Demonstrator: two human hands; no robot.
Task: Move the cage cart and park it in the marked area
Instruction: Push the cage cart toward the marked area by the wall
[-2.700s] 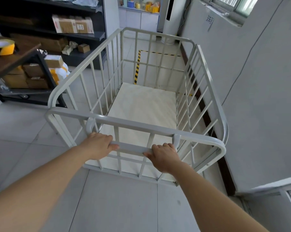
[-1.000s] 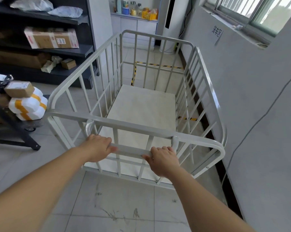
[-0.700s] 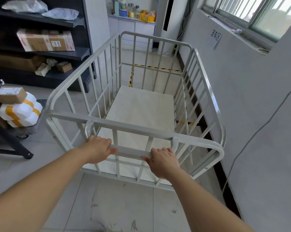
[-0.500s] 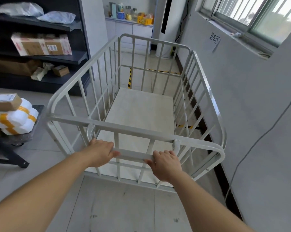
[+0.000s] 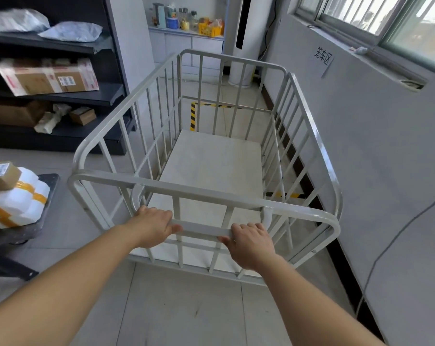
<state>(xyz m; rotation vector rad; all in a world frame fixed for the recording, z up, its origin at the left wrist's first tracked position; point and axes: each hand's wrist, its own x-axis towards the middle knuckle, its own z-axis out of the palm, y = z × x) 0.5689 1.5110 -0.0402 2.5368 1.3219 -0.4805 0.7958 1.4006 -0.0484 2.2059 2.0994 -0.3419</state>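
Observation:
The cage cart [image 5: 313, 136] is a pale grey barred trolley with a bare cream floor, standing straight ahead of me close to the right wall. My left hand [image 5: 152, 226] and my right hand [image 5: 251, 242] both grip its handle bar [image 5: 201, 227] at the near end. Black-and-yellow floor tape [image 5: 193, 116] outlines the marked area; its far corner shows through the cart's front bars, and a short strip [image 5: 283, 195] shows through the right side. The cart's front part lies over this outline. A paper sign [image 5: 323, 58] hangs on the wall above.
A dark shelf rack [image 5: 91, 93] with cardboard boxes runs along the left. A low trolley [image 5: 44, 203] carrying white taped parcels stands at my left. The grey wall [image 5: 373, 158] is close on the right, a cable hanging down it. A white column unit [image 5: 243, 41] and a cabinet stand beyond.
The cart and I have rolled forward along the right wall. The shelf and parcel trolley slid back to my left, and the taped outline came nearer. Both hands kept their grip.

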